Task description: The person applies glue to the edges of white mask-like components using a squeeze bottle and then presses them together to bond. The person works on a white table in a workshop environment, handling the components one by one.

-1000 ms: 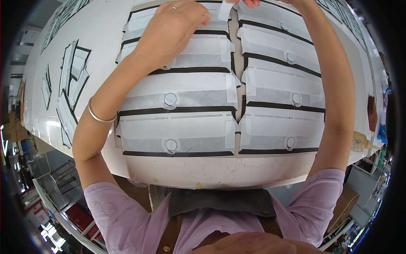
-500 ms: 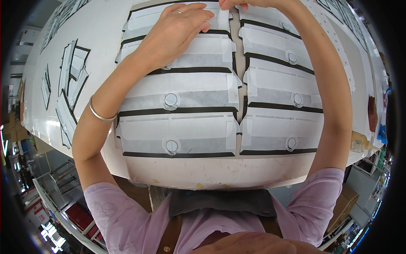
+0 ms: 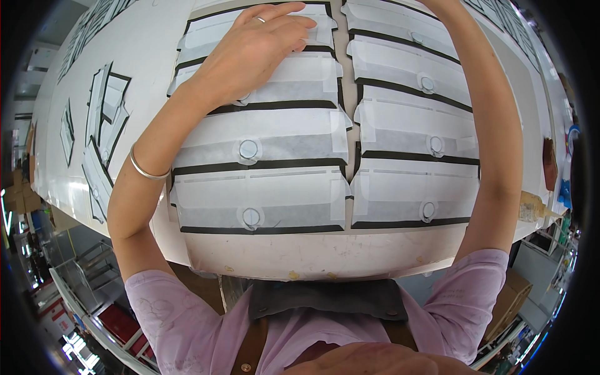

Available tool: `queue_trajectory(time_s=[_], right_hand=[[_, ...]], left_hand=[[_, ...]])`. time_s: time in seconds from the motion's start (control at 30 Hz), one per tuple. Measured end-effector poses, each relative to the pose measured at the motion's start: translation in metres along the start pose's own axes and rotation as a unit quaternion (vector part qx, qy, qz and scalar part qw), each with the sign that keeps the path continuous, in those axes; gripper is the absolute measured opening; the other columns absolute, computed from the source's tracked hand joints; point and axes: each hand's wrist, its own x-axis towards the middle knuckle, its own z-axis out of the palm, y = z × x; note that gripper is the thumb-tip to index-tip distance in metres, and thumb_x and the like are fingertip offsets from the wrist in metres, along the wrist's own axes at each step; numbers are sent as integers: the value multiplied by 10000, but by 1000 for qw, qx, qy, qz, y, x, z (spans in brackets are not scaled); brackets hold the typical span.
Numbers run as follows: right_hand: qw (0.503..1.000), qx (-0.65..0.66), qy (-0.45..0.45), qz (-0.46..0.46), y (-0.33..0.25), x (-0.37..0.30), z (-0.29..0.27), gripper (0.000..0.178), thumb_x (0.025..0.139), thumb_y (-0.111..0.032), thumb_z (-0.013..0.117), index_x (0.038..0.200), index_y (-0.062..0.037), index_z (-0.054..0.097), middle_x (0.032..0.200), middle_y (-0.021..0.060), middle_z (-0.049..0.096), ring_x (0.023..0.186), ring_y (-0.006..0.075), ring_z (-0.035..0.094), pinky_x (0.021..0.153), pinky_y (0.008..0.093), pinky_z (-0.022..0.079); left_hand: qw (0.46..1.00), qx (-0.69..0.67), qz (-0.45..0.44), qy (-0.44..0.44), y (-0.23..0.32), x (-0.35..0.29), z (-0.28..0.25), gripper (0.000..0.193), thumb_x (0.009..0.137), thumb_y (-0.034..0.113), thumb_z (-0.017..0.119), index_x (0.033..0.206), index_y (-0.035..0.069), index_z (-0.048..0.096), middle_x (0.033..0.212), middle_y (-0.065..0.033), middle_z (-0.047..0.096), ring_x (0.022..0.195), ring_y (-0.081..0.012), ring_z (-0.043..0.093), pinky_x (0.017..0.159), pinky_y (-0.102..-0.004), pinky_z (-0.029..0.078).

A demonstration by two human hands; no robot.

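Flat white panels with black edges lie in two columns on the table. My left hand (image 3: 253, 53) rests palm down across the left column, fingers stretched out, over the far panel (image 3: 209, 34) and the one just nearer. It grips nothing. My right forearm (image 3: 494, 119) reaches along the right column to the top edge of the picture, where the right hand is cut off. Closest to its wrist is the far right panel (image 3: 381, 17). Round discs sit on the panels, such as the disc (image 3: 248, 149) on a left-column panel, each on a pale round patch.
Loose black-edged pieces (image 3: 100, 169) lie in a pile on the table's left side. A bottle with a pointed nozzle (image 3: 531, 207) is beyond my right elbow, with a dark reddish-brown object (image 3: 550, 164) behind it. The table's near edge (image 3: 312, 272) runs before my body.
My right hand has left the far end of the gap between the columns, moving right and out past the top edge. The left hand stays in place on the panels.
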Motion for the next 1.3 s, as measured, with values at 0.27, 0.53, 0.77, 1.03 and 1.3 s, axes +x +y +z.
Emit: queue_trajectory(time_s=[0.27, 0.53, 0.77, 1.03, 1.3], right_hand=[[982, 34, -163, 90, 33, -8, -17, 167, 951, -147, 734, 1068, -27, 744, 895, -6, 708, 810, 75, 625, 754, 240, 528], [978, 106, -168, 59, 68, 0, -5, 216, 907, -112, 782, 1079, -34, 678, 886, 17, 721, 780, 75, 620, 706, 235, 508], [984, 85, -139, 72, 72, 1, 3, 256, 895, -87, 784, 1059, -27, 597, 874, 57, 710, 753, 100, 624, 669, 262, 530], [984, 100, -126, 80, 74, -2, 5, 266, 888, -72, 790, 1023, -26, 565, 825, 46, 671, 731, 101, 615, 636, 249, 527], [992, 21, -101, 79, 67, -2, 12, 262, 868, -80, 806, 971, -35, 570, 744, 14, 636, 686, 86, 569, 595, 252, 485]], left_hand=[[999, -33, -32, 19, 0, 8, 11, 113, 1017, 82, 556, 1058, 13, 635, 1349, -83, 668, 1443, -300, 454, 1197, -473, 331], [994, -109, -5, 5, -6, 45, 20, 207, 1026, 134, 508, 1127, -11, 616, 1316, -206, 631, 1361, -399, 490, 1108, -506, 370], [996, -86, 3, -9, -6, 48, 26, 175, 1001, 133, 526, 1078, -1, 608, 1325, -211, 630, 1391, -417, 468, 1122, -533, 360], [995, -88, 30, -29, -2, 53, 29, 199, 1005, 110, 486, 1073, 0, 637, 1379, -197, 609, 1442, -385, 428, 1147, -551, 328], [995, -34, 50, -76, -1, 58, 27, 214, 987, 98, 481, 1080, 3, 649, 1384, -168, 612, 1462, -316, 417, 1163, -559, 314]])
